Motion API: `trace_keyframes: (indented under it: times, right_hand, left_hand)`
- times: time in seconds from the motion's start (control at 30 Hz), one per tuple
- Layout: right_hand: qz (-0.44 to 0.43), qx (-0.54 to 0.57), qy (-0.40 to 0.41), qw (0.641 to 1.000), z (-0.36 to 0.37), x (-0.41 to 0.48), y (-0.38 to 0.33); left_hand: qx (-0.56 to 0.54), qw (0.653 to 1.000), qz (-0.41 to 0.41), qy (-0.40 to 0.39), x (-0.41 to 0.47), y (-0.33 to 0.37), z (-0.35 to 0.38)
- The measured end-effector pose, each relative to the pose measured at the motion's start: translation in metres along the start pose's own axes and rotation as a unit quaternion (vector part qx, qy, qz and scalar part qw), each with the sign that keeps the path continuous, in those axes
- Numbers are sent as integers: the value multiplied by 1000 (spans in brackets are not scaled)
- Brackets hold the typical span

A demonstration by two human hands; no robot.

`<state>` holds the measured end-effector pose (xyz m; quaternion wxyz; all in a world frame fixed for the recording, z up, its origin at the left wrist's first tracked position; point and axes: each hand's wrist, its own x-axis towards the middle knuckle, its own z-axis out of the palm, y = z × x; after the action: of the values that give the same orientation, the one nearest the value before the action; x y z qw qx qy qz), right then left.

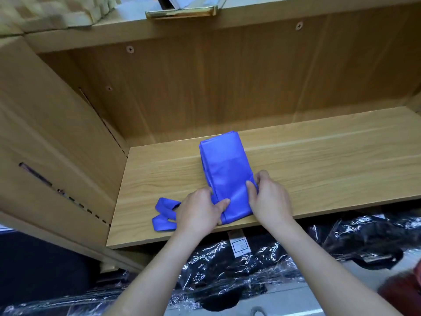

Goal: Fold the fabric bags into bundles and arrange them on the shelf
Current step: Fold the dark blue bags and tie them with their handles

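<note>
A blue fabric bag (pixel 224 165), folded into a long narrow strip, lies on the wooden shelf board (pixel 319 165), running from the back toward the front edge. Its blue handles (pixel 164 215) trail out to the left near the front edge. My left hand (pixel 200 213) pinches the strip's near left edge, thumb on top. On the near right edge my right hand (pixel 270 199) grips the fabric, fingers curled over the side.
The shelf has a wooden back panel (pixel 205 87) and a left side wall (pixel 57 133). An upper shelf (pixel 136 30) holds pale items and a gold-edged stand (pixel 182 12). Below the board lie dark goods in shiny plastic wrap (pixel 250 258).
</note>
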<state>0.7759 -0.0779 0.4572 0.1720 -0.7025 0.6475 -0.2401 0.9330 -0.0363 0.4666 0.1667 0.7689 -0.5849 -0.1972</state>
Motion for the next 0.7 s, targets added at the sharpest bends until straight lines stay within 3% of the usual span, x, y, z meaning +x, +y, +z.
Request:
trace_keyframes:
  times: [0.1, 0.17, 0.23, 0.27, 0.3, 0.37, 0.47, 0.6, 0.7]
  right_hand:
    - [-5, -87, -26, 996, -1, 1, -7]
    - [-1, -116, -45, 992, -2, 2, -11]
    - [-10, -133, -58, 989, -3, 3, -11]
    - [-20, -141, -61, 988, -4, 3, -10]
    - [-31, -150, -63, 986, -5, 4, -8]
    - [-53, -171, -65, 982, -7, 3, -5]
    - [-72, -181, -54, 979, -8, -2, 1]
    - [-96, -173, -13, 980, -6, -3, 17]
    - [-74, -168, -100, 978, -9, 0, 18]
  left_hand:
    - [148, 987, 32, 50, -10, 7, -12]
    - [228, 962, 78, 130, -13, 11, -26]
    - [239, 932, 166, 216, -8, 12, -38]
    - [224, 927, 207, 221, -1, 13, -41]
    - [194, 938, 222, 185, 9, 14, -44]
    - [173, 968, 176, 54, 37, 16, -43]
    - [221, 964, 116, -88, 65, 9, -28]
    - [172, 979, 79, -74, 75, 6, -16]
    - [147, 984, 33, -93, 83, 17, -19]
